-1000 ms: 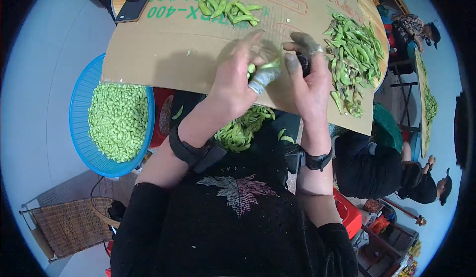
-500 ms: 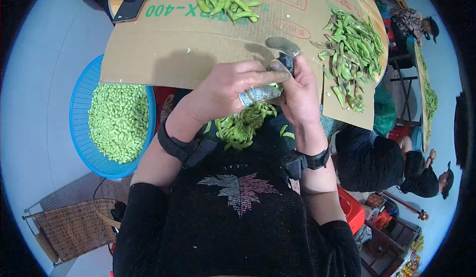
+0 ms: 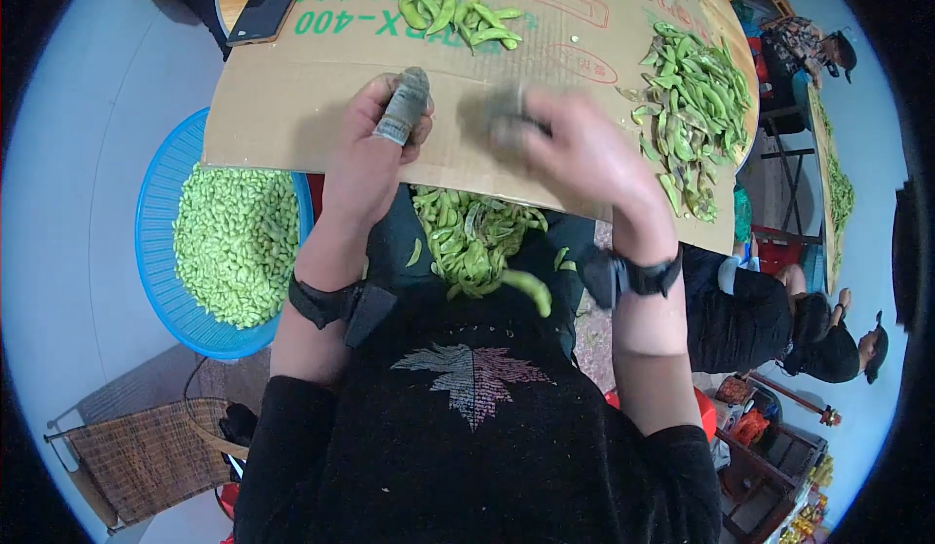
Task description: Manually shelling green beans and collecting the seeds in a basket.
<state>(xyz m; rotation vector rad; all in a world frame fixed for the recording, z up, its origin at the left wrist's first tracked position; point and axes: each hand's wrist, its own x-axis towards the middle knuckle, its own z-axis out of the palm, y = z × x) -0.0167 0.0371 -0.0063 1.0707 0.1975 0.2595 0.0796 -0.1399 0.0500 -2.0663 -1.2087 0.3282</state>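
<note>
My left hand (image 3: 370, 140) is over the front of the cardboard sheet (image 3: 292, 106). Its fingers are curled in, and the thumb wears a grey wrapping (image 3: 403, 108) with a yellowish band; whatever the fingers hold is hidden. To its right, my right hand (image 3: 584, 145) is smeared by motion above the same cardboard, its fingertips dark and unclear. Below the cardboard edge, a heap of green pods and shells (image 3: 477, 242) lies on my lap. A single blurred pod (image 3: 531, 291) appears in front of my shirt, beside that heap.
A blue basket (image 3: 161, 281) of shelled green beans (image 3: 234, 242) stands at the left. Bean pods (image 3: 458, 13) lie at the far middle of the cardboard, with a larger pile (image 3: 701, 96) at right. A dark phone-like slab (image 3: 273, 3) rests far left. People sit at right.
My hands, together before, are now apart: the left has moved left and slightly away from me, the right to the right. A blurred pod now shows over my lap.
</note>
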